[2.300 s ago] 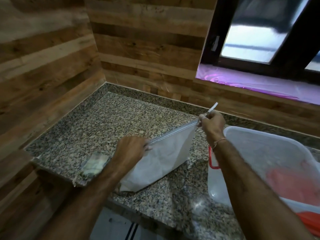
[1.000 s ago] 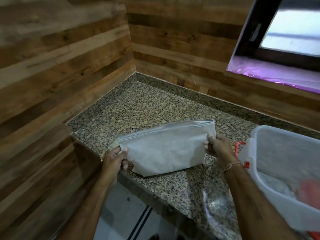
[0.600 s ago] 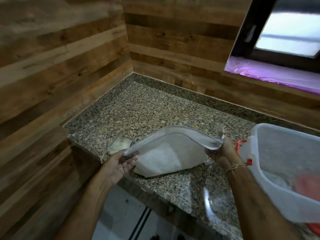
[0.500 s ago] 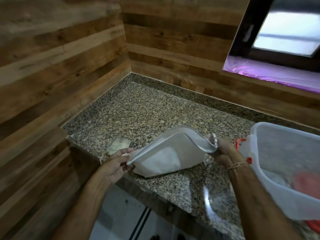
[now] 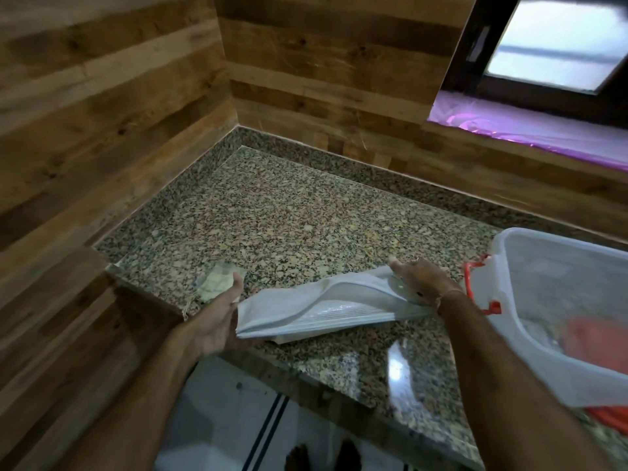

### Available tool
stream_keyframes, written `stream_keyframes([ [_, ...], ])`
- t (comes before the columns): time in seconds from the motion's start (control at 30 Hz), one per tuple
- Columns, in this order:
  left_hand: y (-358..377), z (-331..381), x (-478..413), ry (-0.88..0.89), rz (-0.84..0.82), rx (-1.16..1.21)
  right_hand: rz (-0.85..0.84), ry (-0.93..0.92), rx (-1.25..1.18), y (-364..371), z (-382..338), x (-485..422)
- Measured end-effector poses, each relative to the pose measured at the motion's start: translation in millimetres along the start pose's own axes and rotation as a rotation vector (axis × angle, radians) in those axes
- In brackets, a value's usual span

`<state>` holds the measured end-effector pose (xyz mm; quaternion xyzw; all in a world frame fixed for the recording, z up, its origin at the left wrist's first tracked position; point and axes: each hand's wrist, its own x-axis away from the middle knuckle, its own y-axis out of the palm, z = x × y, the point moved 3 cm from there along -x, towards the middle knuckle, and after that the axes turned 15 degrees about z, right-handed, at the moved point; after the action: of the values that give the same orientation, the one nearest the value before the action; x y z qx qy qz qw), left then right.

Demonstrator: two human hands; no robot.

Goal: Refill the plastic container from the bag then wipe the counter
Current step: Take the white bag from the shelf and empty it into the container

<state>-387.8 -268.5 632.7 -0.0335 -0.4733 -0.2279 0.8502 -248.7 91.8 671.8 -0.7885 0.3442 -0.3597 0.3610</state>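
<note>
One view, head-worn, wide-angle. Faces forward and steeply down over the front edge of the desk (image 5: pixel 306 215) toward the wall corner (image 5: pixel 234 107). Near: forearms (image 5: pixel 492 368) enter from the bottom, floor (image 5: pixel 221 419) visible below the desk edge. Window (image 5: pixel 550 42) at upper right.

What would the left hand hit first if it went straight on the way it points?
Probably the small folded cloth on the counter: the left hand, at the left end of the bag, points away toward it, thumb tip almost there. Depth is unclear.
</note>
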Motion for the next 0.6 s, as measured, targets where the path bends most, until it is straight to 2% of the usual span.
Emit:
stream_keyframes([
  [0.1, 3, 1, -18, -0.04, 0.003, -0.032, -0.131, 0.114, 0.018, 7, -5, -9],
  [0.23, 4, -2, -34, -0.003, 0.018, -0.124, -0.29, 0.238, 0.084, 29, 4, -24],
  [0.33, 12, -7, -43, -0.049, -0.018, -0.121, -0.384, 0.245, 0.034, 50, 3, -30],
  [0.43, 16, -10, -52, -0.054, -0.047, -0.122, -0.396, 0.231, -0.05, 64, 4, -35],
  [0.6, 22, -14, -61, -0.083, 0.007, -0.1, -0.284, 0.162, -0.12, 73, 9, -41],
])
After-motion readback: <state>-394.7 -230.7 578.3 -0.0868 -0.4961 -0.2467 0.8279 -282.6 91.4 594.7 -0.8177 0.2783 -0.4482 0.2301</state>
